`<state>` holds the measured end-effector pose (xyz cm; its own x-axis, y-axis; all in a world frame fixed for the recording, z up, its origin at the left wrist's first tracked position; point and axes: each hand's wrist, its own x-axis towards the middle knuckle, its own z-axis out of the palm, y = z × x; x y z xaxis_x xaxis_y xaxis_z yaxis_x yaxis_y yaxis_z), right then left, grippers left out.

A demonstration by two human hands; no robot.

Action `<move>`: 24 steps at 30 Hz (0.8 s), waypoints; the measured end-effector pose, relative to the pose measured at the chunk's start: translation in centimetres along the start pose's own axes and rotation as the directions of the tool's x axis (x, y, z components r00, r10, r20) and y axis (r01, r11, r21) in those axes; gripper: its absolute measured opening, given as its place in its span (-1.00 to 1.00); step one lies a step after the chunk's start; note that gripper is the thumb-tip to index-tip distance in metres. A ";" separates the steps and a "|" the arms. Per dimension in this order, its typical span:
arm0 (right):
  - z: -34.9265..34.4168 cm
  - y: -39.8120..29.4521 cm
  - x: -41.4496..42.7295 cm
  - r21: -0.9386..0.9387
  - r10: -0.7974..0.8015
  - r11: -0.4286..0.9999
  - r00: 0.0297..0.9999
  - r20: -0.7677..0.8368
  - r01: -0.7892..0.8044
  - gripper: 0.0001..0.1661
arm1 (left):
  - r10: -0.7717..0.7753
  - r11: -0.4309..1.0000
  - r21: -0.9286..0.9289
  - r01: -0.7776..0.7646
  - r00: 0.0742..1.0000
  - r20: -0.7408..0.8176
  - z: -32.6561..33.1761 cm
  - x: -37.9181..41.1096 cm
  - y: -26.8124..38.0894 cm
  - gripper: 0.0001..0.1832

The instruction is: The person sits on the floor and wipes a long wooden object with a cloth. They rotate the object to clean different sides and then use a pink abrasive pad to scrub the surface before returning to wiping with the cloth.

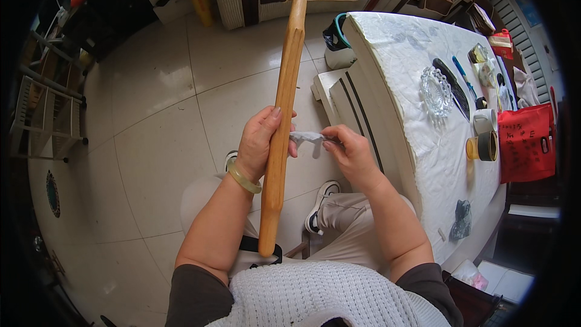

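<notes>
A long wooden rolling pin (pixel 282 100) with narrowed handle ends stands nearly lengthwise before me, its lower end over my lap. My left hand (pixel 261 141), with a pale bangle at the wrist, is closed around its middle, thumb on top and fingertips showing on the far side. A thin whitish cloth or tissue (pixel 307 136) stretches from beside the pin to my right hand (pixel 347 152), whose thumb and fingers pinch its end. Whether the cloth wraps behind the pin is hidden.
At right, a table with a white cover (pixel 422 145) holds a glass ashtray (pixel 436 91), a white mug (pixel 484 121), an amber-coloured jar (pixel 476 147), a dark stone (pixel 461 220) and a red bag (pixel 526 143). A bin (pixel 339 47) stands beside it. A wheeled rack (pixel 45 122) is at left.
</notes>
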<state>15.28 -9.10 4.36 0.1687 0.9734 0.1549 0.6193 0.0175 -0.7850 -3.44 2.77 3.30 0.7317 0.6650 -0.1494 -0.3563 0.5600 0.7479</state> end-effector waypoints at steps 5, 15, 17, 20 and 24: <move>-0.4 -0.2 0.3 -0.221 -0.195 0.959 0.979 -0.061 0.177 -0.76 | -0.010 1.000 0.019 0.010 0.999 -0.033 0.1 0.0 0.1 -0.57; 0.8 -2.1 -0.2 -0.359 -0.414 0.865 0.903 -0.115 0.351 -0.71 | -0.037 0.997 0.071 0.039 0.999 -0.026 0.6 0.1 -0.4 -0.55; 0.9 -2.0 -0.2 -0.381 -0.417 0.856 0.902 -0.110 0.349 -0.74 | -0.034 0.996 0.081 0.034 0.999 -0.008 0.7 0.1 -0.6 -0.55; 1.0 -1.9 -0.3 -0.400 -0.424 0.846 0.899 -0.104 0.353 -0.76 | -0.033 0.996 0.083 0.032 0.999 0.010 0.8 0.2 -0.8 -0.55; 1.1 -2.0 -0.2 -0.413 -0.420 0.843 0.902 -0.105 0.344 -0.76 | -0.033 0.997 0.065 0.031 0.999 0.025 0.9 0.2 -1.1 -0.55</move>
<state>13.18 -9.11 5.19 -0.0273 0.8464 0.5319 0.8970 0.2555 -0.3606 -2.43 1.86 3.06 0.7575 0.6335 -0.1575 -0.2948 0.5473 0.7833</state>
